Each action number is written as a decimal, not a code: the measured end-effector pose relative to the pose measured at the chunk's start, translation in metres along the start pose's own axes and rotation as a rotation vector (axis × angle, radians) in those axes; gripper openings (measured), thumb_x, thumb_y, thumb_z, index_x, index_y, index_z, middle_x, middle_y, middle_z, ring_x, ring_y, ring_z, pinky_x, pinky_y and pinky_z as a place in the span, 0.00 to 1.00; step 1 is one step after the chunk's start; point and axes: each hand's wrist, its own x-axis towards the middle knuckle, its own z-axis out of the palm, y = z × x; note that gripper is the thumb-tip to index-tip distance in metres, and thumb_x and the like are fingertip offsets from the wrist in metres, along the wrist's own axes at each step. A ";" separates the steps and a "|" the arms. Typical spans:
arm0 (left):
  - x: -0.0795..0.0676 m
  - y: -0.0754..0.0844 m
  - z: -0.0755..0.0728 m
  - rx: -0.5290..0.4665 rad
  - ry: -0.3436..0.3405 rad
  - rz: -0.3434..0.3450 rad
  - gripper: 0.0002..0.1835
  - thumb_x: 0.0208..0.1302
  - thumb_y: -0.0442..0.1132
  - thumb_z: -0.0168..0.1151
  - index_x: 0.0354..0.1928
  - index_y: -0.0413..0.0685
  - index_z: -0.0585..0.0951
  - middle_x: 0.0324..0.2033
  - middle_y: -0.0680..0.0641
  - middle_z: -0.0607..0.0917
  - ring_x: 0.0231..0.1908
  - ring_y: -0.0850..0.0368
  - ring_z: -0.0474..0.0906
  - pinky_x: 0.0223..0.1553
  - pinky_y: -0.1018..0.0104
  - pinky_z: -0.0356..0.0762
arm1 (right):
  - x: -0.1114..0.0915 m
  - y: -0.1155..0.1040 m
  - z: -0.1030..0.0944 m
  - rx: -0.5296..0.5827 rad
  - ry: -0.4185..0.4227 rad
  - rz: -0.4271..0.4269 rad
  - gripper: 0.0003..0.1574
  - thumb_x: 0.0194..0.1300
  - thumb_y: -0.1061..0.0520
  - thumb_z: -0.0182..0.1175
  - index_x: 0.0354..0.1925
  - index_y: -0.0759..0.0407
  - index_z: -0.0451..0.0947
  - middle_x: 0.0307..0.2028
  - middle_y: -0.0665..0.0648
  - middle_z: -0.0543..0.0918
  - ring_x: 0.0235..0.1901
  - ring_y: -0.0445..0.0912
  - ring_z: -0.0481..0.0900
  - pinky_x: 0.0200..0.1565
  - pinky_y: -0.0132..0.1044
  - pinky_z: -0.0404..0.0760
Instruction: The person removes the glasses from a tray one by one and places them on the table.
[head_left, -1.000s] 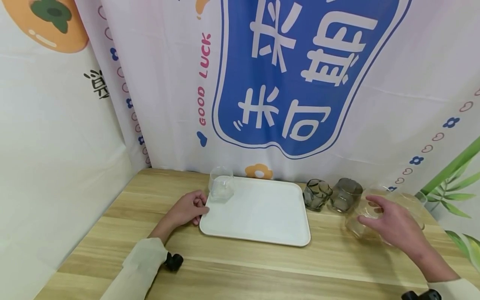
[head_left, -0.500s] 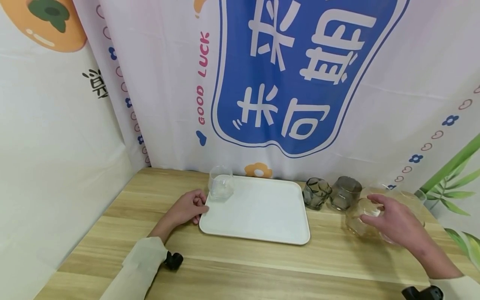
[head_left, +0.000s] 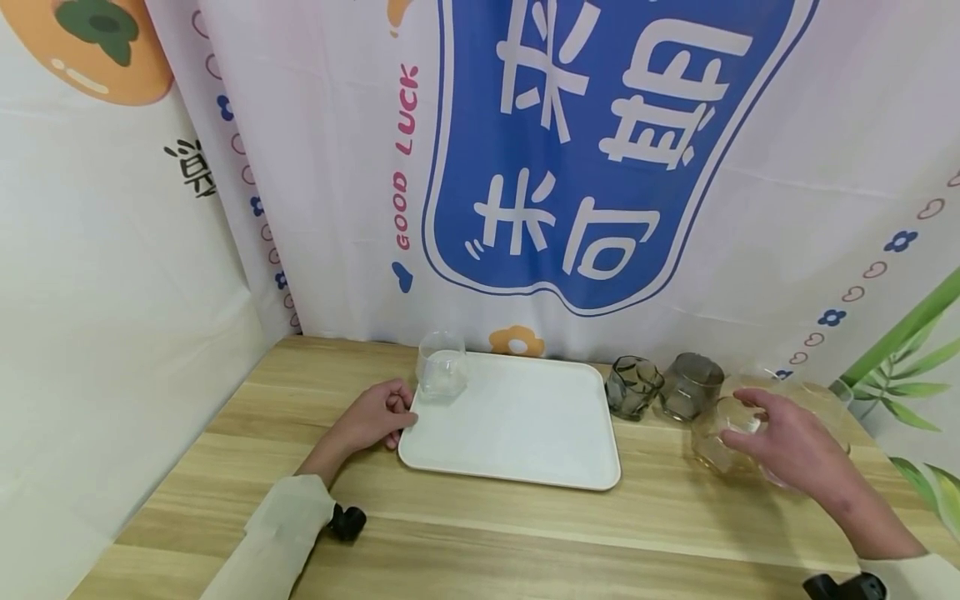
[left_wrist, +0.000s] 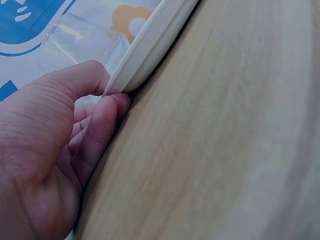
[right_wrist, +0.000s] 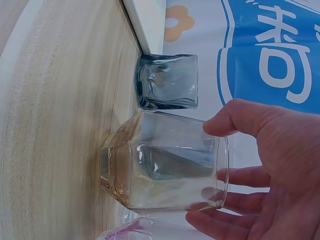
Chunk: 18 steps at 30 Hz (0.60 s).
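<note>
My left hand (head_left: 378, 414) pinches the left rim of a white rectangular tray (head_left: 517, 425); the left wrist view shows the thumb above the rim and fingers tucked beneath. A clear glass (head_left: 442, 371) stands at the tray's back left corner, just beyond that hand. On the right, my right hand (head_left: 787, 437) holds a faceted amber-tinted glass (right_wrist: 170, 165) near its rim, thumb on one side and fingers on the other. That glass stands on the table, partly hidden by the hand in the head view.
Between tray and right hand stand a dark grey-green glass (head_left: 634, 388) and a smoky grey glass (head_left: 692, 387). More pale glassware (head_left: 821, 400) lies behind the right hand, partly hidden. The wooden table (head_left: 480, 542) meets a printed cloth (head_left: 337, 208) at the back.
Over the last second, my right hand has shifted very slightly at the amber glass, its fingers settling around the rim. The left hand and tray keep their places.
</note>
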 end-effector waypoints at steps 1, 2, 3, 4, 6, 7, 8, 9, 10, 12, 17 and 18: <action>0.000 0.000 0.000 0.000 0.000 0.000 0.09 0.67 0.30 0.66 0.43 0.36 0.75 0.23 0.45 0.77 0.17 0.55 0.76 0.18 0.66 0.79 | 0.000 0.000 0.000 -0.002 0.003 0.000 0.47 0.64 0.49 0.72 0.67 0.77 0.67 0.56 0.82 0.76 0.49 0.74 0.80 0.43 0.66 0.81; 0.000 0.000 0.000 -0.001 -0.001 0.000 0.09 0.67 0.30 0.66 0.43 0.36 0.75 0.23 0.45 0.77 0.17 0.55 0.76 0.18 0.66 0.79 | 0.000 0.000 0.000 -0.005 0.005 0.000 0.46 0.63 0.49 0.72 0.67 0.77 0.67 0.56 0.82 0.76 0.48 0.74 0.80 0.44 0.66 0.80; 0.000 0.000 0.000 -0.002 -0.002 0.000 0.09 0.67 0.30 0.66 0.43 0.36 0.75 0.23 0.45 0.77 0.17 0.55 0.76 0.18 0.66 0.79 | 0.000 -0.001 0.000 -0.007 0.007 -0.001 0.46 0.63 0.49 0.72 0.66 0.77 0.67 0.56 0.82 0.76 0.48 0.73 0.81 0.43 0.66 0.80; 0.000 0.000 0.000 -0.002 -0.002 -0.001 0.09 0.67 0.30 0.66 0.43 0.36 0.75 0.23 0.45 0.77 0.17 0.55 0.76 0.18 0.66 0.79 | 0.000 -0.001 0.000 -0.006 0.008 0.001 0.46 0.63 0.49 0.72 0.66 0.77 0.67 0.56 0.82 0.76 0.46 0.72 0.82 0.42 0.65 0.81; 0.000 -0.001 0.000 -0.004 -0.002 0.000 0.09 0.67 0.30 0.66 0.43 0.36 0.75 0.23 0.45 0.77 0.17 0.55 0.76 0.18 0.66 0.79 | 0.000 -0.001 0.001 0.004 0.002 0.007 0.47 0.62 0.50 0.72 0.67 0.77 0.66 0.57 0.83 0.75 0.38 0.66 0.85 0.38 0.60 0.83; 0.000 -0.001 0.000 -0.003 -0.001 0.001 0.09 0.67 0.30 0.66 0.43 0.36 0.75 0.23 0.45 0.77 0.17 0.55 0.77 0.18 0.66 0.79 | 0.000 -0.002 0.001 0.005 0.004 0.002 0.47 0.62 0.51 0.73 0.67 0.77 0.66 0.57 0.84 0.74 0.36 0.64 0.85 0.38 0.60 0.83; 0.000 -0.001 0.000 -0.003 -0.001 0.001 0.09 0.67 0.30 0.66 0.43 0.36 0.75 0.23 0.45 0.77 0.18 0.55 0.77 0.18 0.66 0.79 | 0.000 -0.002 0.001 0.006 0.006 -0.004 0.48 0.61 0.52 0.73 0.67 0.77 0.66 0.57 0.84 0.73 0.36 0.64 0.84 0.38 0.61 0.83; 0.000 -0.001 -0.001 -0.003 0.000 0.001 0.09 0.67 0.30 0.66 0.43 0.36 0.75 0.23 0.45 0.77 0.18 0.55 0.77 0.18 0.65 0.79 | 0.000 -0.002 0.002 0.008 0.009 -0.010 0.48 0.61 0.53 0.73 0.67 0.77 0.65 0.58 0.84 0.73 0.37 0.64 0.84 0.39 0.61 0.83; 0.000 -0.001 -0.001 -0.003 0.001 0.001 0.09 0.67 0.30 0.66 0.43 0.36 0.75 0.23 0.45 0.77 0.18 0.55 0.77 0.18 0.65 0.79 | 0.000 -0.002 0.002 0.010 0.013 -0.016 0.48 0.60 0.53 0.74 0.67 0.77 0.65 0.58 0.84 0.72 0.37 0.64 0.84 0.39 0.62 0.83; 0.000 -0.001 -0.001 -0.003 0.002 0.001 0.10 0.67 0.30 0.66 0.43 0.36 0.75 0.23 0.45 0.77 0.18 0.55 0.77 0.18 0.65 0.79 | 0.000 -0.003 0.003 0.006 0.025 -0.037 0.47 0.59 0.55 0.74 0.67 0.78 0.66 0.59 0.84 0.72 0.41 0.67 0.82 0.43 0.65 0.81; -0.001 -0.001 -0.001 -0.008 0.001 0.003 0.10 0.67 0.31 0.67 0.44 0.36 0.75 0.24 0.45 0.77 0.18 0.55 0.77 0.18 0.65 0.79 | 0.001 -0.003 0.004 0.000 0.044 -0.060 0.44 0.57 0.57 0.74 0.65 0.78 0.69 0.59 0.84 0.72 0.42 0.65 0.80 0.48 0.70 0.77; -0.001 -0.001 -0.001 -0.009 0.001 0.004 0.10 0.67 0.31 0.67 0.44 0.36 0.75 0.24 0.45 0.77 0.18 0.55 0.77 0.18 0.65 0.79 | 0.001 -0.003 0.005 0.003 0.046 -0.064 0.44 0.57 0.57 0.74 0.64 0.78 0.69 0.59 0.84 0.72 0.39 0.64 0.80 0.49 0.70 0.76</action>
